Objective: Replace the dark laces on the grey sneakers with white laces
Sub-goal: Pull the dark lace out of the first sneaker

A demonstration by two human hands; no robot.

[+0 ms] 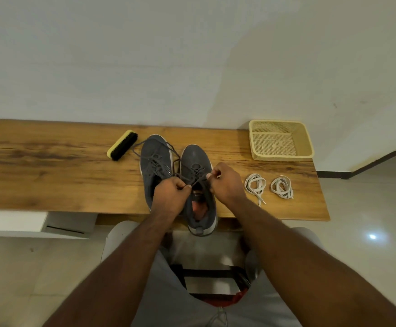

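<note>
I see both hands curled over the right sneaker (pixel 198 175) at table (pixel 51 166) centre: my left hand (pixel 170 197) pinches its dark lace (pixel 198 180) at the tongue, my right hand (pixel 225 182) pinches the other strand. The left sneaker (pixel 155 161) touches it at 9 o'clock, laces loose. Two white lace coils (pixel 255 185) (pixel 282 187) lie at 3 o'clock, a basket (pixel 304 140) at 2, a brush (pixel 122 145) at 10.

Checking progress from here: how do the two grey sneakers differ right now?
The right sneaker is being worked on: both the left hand and right hand pinch its dark lace; the left sneaker is untouched, its lace trailing loose toward the brush. The right sneaker sits nearer the person, heel over the table edge; the left sits farther back. Both still carry dark laces.
</note>
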